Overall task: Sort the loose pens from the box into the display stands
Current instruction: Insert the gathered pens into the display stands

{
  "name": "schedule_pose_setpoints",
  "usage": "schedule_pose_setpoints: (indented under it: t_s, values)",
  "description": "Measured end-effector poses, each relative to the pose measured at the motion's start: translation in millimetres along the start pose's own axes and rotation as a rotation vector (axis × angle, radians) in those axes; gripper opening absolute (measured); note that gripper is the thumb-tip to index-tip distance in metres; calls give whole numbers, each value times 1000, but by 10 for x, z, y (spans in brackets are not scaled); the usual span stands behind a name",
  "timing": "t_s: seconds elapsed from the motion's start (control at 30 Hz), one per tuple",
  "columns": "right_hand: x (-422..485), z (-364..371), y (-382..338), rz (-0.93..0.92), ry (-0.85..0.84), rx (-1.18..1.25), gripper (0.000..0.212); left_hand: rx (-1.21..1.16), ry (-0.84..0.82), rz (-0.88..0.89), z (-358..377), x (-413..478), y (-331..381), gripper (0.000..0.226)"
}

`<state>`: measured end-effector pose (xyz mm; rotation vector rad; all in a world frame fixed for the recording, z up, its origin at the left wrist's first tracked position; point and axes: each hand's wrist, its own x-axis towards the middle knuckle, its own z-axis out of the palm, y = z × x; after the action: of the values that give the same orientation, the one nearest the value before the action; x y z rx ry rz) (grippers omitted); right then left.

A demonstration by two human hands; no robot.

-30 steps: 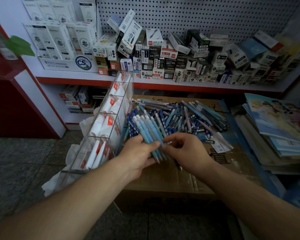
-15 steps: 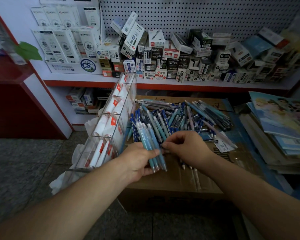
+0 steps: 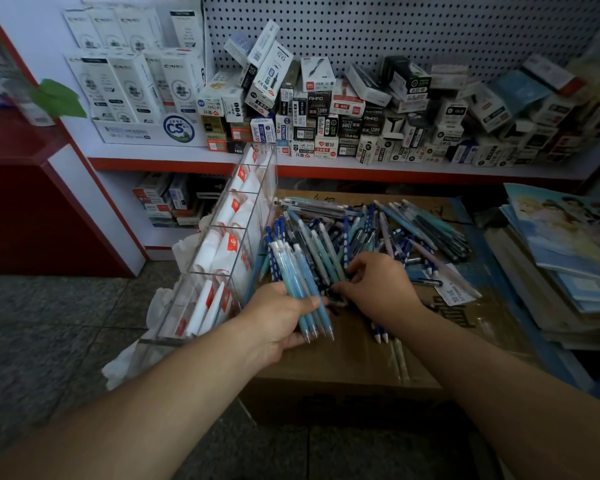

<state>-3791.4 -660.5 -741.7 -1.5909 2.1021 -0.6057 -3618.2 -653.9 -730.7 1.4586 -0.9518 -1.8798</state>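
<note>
**Pale-blue bundle in the left fist, right hand down in the pile**

Head view: the left hand (image 3: 278, 317) grips a bundle of pale-blue pens (image 3: 302, 289). Its fingers wrap round the barrels, with the writing tips pointing to 6 o'clock and the clicker ends up at 12. Just beside it, at 3 o'clock, the right hand (image 3: 378, 289) has its fingers curled and their tips down among the pile of loose pens (image 3: 388, 230). Whether it has one pinched, I cannot tell.

The pile sprawls over the top of the cardboard box (image 3: 354, 362), blues, teals and darks all crossed over one another. At 9 o'clock of the pile leans the clear display stand (image 3: 222, 271), with white packets (image 3: 229, 209) bearing red tags in its compartments.

Up at 12 o'clock is a shelf (image 3: 413, 168) heaped with small boxes (image 3: 326, 109). Out at 3 o'clock sits a stack of notebooks (image 3: 568, 258).
</note>
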Motion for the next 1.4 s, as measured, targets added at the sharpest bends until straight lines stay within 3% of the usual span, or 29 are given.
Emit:
schedule_pose_setpoints:
  t_s: [0.2,0.4,0.6,0.73,0.9,1.1,1.2,1.4]
  values:
    - [14,-57,18,61,-50,119,14,11,-18,13,17,6,-2,23]
    - [-75,-320,25,210,-107,577,4,1,-43,30,100,19,40,23]
    - [-360,-672,247,221,-159,890,5,34,-107,83,328,-52,132,19]
    - [-674,-1050,567,216,-73,849,8,104,-205,83,673,-209,116,18]
    - [-1220,-1645,1067,234,37,811,42,175,-321,23,1298,-396,-83,20]
    - [-1819,-2097,1819,339,450,679,9,278,-489,-15,2121,-659,-371,18]
    - [-2095,-2147,2123,411,621,555,8,347,-516,0,2453,-712,-438,15]
    - [-2144,-2211,2458,441,712,361,15,492,-551,3,2759,-603,-493,12]
